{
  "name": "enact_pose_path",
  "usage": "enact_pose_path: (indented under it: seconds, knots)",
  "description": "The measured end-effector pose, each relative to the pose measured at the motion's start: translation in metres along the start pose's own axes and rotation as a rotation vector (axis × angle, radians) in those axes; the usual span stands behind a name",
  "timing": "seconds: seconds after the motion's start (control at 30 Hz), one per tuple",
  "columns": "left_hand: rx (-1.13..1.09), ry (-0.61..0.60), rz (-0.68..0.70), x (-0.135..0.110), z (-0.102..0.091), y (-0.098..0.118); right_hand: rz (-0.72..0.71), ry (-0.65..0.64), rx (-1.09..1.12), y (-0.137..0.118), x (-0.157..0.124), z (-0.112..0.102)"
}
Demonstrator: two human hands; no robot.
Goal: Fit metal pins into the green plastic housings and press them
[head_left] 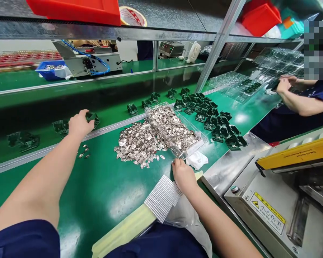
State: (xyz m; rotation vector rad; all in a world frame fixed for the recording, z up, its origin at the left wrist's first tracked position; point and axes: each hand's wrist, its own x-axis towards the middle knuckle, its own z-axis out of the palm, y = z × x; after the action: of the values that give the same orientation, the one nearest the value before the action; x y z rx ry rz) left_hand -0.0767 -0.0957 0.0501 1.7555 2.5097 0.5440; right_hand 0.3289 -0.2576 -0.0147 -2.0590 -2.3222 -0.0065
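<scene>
My left hand [80, 126] reaches to the strip behind the metal rail, its thumb and fingers closed around a dark green circuit-board part [93, 119]. Similar green parts [23, 140] lie to its left on the strip. My right hand [185, 176] is curled, fingertips together, just in front of a clear plastic tray [174, 154]. What those fingers hold, if anything, is hidden. Small silver metal pieces [137, 143] fill the tray and spill into a heap on its left. Under my right wrist lies a sheet of silver squares [161, 197].
Several green board parts [210, 114] stand clustered right of the tray. A yellow strip [126, 229] runs along the front edge. At right is a machine [261, 200] with a warning label. Beyond it, a co-worker's hands [284, 84] are beside clear trays [234, 84]. A shelf rail [161, 35] crosses above.
</scene>
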Motion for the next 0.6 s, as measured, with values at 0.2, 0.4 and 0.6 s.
enact_pose_path:
  seconds: [0.2, 0.4, 0.6]
  knots:
    - [-0.112, 0.144, 0.161, -0.088, -0.017, 0.029, -0.049, 0.001, 0.081, 0.018, 0.007, -0.004]
    - [-0.163, -0.010, 0.286, -0.201, -0.022, 0.026, -0.098, 0.031, 0.187, 0.032, 0.007, -0.002]
    - [-0.165, -0.098, 0.294, -0.255, -0.010, 0.017, -0.030, 0.088, 0.256, 0.055, 0.014, 0.005]
